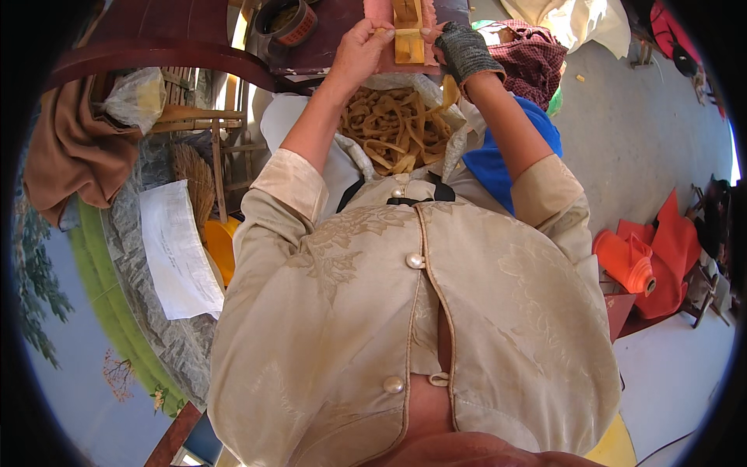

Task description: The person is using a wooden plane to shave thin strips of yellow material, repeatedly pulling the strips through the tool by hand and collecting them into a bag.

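A narrow yellow wooden block (409, 51), with what looks like a metal piece near its top, lies on a pink cloth (379, 11) at the table's near edge. Across the block runs a pale, thin strip (408, 33). My left hand (362, 51) is closed in a pinch at its left end. At its right end my right hand (462, 54), in a dark grey fingerless glove, is also closed. A tan strip (450, 91) hangs below the right hand. Under my forearms, an opened white sack (355, 155) holds many curled tan strips (398, 128).
On the dark red table (334, 17) stands a round tin (288, 22). A dark red chair back (156, 58) is at left. A checked cloth bag (529, 56) and blue cloth (517, 144) are at right, with an orange-red jug (625, 262) farther out.
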Demonstrator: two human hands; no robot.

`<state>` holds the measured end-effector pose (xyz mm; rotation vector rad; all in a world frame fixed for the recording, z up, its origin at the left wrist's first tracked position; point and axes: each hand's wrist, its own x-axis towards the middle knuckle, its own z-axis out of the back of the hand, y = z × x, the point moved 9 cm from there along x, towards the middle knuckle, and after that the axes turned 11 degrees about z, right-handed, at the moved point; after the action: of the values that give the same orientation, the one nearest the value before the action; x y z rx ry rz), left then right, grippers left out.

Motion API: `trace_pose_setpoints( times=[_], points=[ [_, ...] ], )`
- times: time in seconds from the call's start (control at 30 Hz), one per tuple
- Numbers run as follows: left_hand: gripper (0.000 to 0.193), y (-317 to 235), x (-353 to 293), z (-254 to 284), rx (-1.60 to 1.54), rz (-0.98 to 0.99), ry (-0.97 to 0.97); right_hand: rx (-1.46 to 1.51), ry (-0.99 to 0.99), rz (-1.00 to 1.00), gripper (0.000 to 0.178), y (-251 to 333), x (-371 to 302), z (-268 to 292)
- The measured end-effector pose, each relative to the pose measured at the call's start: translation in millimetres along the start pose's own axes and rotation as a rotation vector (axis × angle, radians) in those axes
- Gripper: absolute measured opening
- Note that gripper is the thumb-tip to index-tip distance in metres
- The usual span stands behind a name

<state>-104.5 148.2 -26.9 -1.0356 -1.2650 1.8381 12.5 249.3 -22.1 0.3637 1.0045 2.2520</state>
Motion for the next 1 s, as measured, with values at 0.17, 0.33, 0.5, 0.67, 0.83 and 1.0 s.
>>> trace_pose_setpoints(
  times=[0.17, 0.33, 0.5, 0.67, 0.83, 1.0],
  points=[
    [0.023, 2.1, 26.0, 11.4, 0.272, -0.304, -0.194, -0.266, -0.062, 0.164, 0.032, 6.1, 9.1, -1.1],
    [0.027, 3.8, 10.1, 0.8, 0.677, -0.088, -0.217, -0.904, 0.044, 0.585, 0.021, -3.7, -0.2, -46.1],
    [0.026, 22.8, -23.8, -4.0, -0.161, 0.234, 0.109, 0.041, -0.029, 0.029, 0.02, -45.9, -6.7, -29.2],
    [0.02, 22.9, -37.3, -10.5, -0.801, 0.25, 0.267, 1.131, 0.007, -0.185, 0.016, -14.4, -44.9, -58.6],
    [0.019, 29.9, -40.0, -12.0, -0.908, 0.264, 0.229, 1.581, 0.08, -0.253, 0.018, 7.2, -58.3, -88.1],
    [0.02, 34.9, -43.0, -6.8, -0.922, 0.258, 0.145, 1.518, -0.056, -0.261, 0.014, 13.5, -64.4, -87.6]
  ],
)
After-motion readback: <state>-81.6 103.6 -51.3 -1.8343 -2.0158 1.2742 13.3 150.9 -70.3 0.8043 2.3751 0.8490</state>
